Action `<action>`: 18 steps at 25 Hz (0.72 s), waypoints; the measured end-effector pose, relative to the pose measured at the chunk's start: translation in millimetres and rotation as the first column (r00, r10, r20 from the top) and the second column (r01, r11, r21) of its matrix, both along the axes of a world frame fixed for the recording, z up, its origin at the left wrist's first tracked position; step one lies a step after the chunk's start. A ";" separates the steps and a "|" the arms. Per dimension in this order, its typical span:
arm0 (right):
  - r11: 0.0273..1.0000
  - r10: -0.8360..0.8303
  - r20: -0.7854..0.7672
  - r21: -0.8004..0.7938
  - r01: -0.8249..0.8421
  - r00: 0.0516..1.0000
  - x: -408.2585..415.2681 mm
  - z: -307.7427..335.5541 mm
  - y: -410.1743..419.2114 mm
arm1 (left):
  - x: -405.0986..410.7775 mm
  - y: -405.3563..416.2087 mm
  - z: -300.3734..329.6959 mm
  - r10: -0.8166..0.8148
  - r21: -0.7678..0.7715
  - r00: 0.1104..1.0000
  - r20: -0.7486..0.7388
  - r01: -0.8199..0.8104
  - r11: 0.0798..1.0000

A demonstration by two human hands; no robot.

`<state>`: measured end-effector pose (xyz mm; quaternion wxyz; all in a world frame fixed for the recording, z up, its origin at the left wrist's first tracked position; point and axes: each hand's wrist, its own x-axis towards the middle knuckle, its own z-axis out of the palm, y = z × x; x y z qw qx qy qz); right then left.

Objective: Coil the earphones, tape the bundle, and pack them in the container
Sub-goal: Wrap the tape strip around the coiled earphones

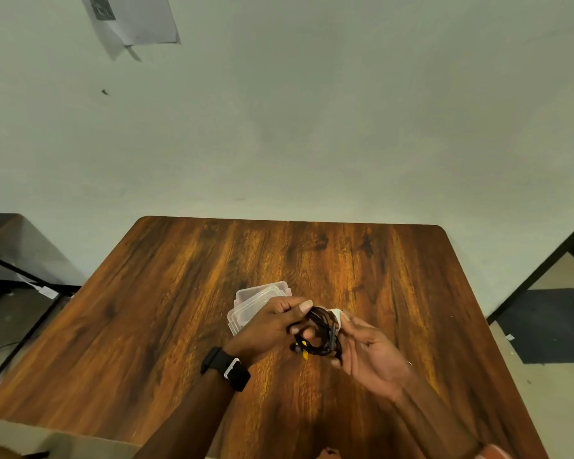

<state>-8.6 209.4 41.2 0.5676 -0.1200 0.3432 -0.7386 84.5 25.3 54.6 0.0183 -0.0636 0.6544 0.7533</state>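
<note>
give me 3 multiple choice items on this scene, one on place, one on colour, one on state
1. Where is the container?
A. on the table, behind the left hand
B. on the floor
C. in the right hand

2. What colour is the watch?
A. white
B. black
C. red

3. How are the earphones?
A. laid out straight on the table
B. packed in the container
C. bundled, held between both hands

Answers: 1 A, it rests on the table past the left hand. 2 B, strap and case are dark. 3 C, the left and right hand hold the coil.
</note>
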 end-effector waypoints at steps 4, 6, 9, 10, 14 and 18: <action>0.998 -0.006 0.042 -0.059 0.008 0.999 -7.3 16.0 4.9 | 4.8 -1.5 6.9 0.050 0.213 0.998 0.029 -0.055 0.976; 0.999 -0.050 -0.056 0.007 0.051 0.997 -12.3 20.1 6.0 | 4.4 0.7 18.1 0.039 0.078 0.996 0.078 -0.045 0.996; 0.996 -0.063 -0.169 0.048 0.072 0.984 -14.7 28.4 9.9 | 0.7 3.1 34.6 -0.002 -0.265 0.994 0.108 0.030 0.964; 0.995 -0.070 -0.191 0.058 0.082 0.979 -14.1 31.8 11.4 | 0.7 4.5 39.8 0.007 -0.275 0.994 0.113 0.024 0.961; 0.981 -0.112 -0.241 0.128 0.146 0.964 -15.6 42.5 15.4 | 8.2 13.6 60.5 0.027 -0.396 0.999 0.023 -0.016 0.918; 0.949 0.018 -0.749 0.221 0.223 0.663 -34.8 53.8 9.0 | 8.3 18.9 85.2 -0.135 -0.731 0.987 -0.082 0.032 0.681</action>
